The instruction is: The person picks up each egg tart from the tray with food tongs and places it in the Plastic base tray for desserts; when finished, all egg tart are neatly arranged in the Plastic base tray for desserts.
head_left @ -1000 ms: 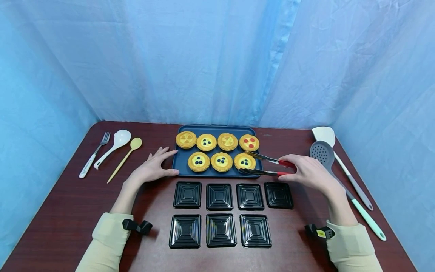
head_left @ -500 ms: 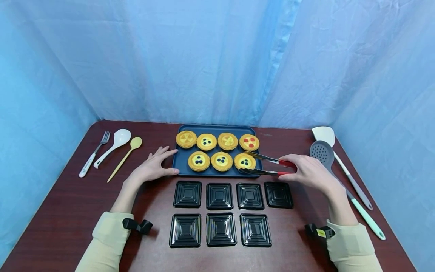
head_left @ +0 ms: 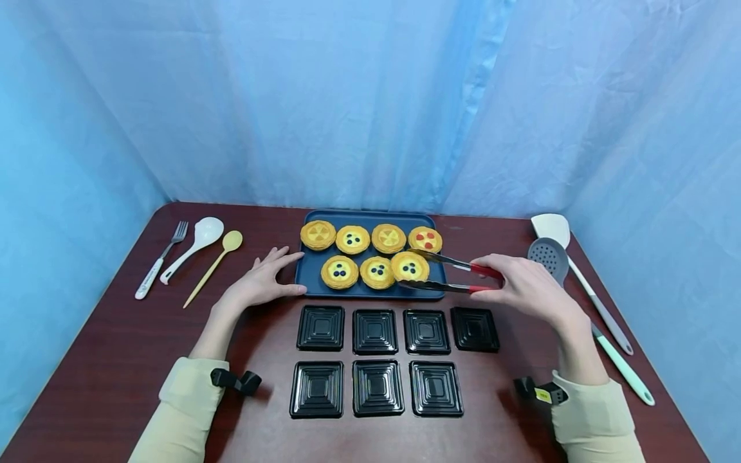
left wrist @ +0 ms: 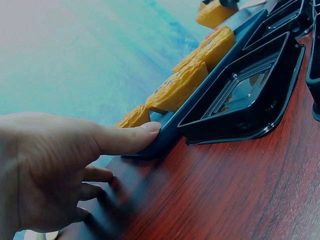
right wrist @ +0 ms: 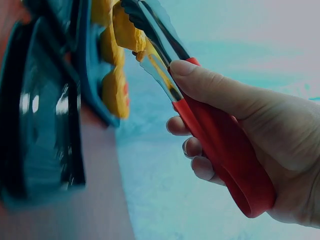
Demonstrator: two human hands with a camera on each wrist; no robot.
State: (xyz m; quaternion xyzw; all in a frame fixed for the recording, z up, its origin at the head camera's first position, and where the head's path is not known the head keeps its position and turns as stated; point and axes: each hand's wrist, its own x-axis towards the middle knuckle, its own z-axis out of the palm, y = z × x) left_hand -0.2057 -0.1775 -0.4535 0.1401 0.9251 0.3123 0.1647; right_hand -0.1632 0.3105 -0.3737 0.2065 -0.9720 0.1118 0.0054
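My right hand [head_left: 529, 289] grips red-handled tongs [right wrist: 215, 145], thumb on one arm and fingers round the other. Between the tong tips is a blueberry-topped egg tart [head_left: 410, 267], raised above the blue baking tray [head_left: 309, 283]; the left wrist view shows this tart [left wrist: 216, 14] higher than the others. My left hand [head_left: 257, 283] lies at the tray's left end with fingers spread, its thumb on the rim. Several other tarts stay on the tray in two rows, among them a red-topped tart [head_left: 425, 240] and blueberry-topped tarts [head_left: 339, 272].
Several square black plastic trays [head_left: 320, 328] lie in two rows before the baking tray. At left are a fork [head_left: 162, 260], a white ladle [head_left: 199, 241] and a yellow spoon [head_left: 222, 257]. At right are a white turner [head_left: 552, 228] and a grey skimmer [head_left: 547, 257].
My right hand has raised the tongs and moved slightly left, lifting the front-right blueberry tart off the tray toward its neighbour. The left hand has kept its place.
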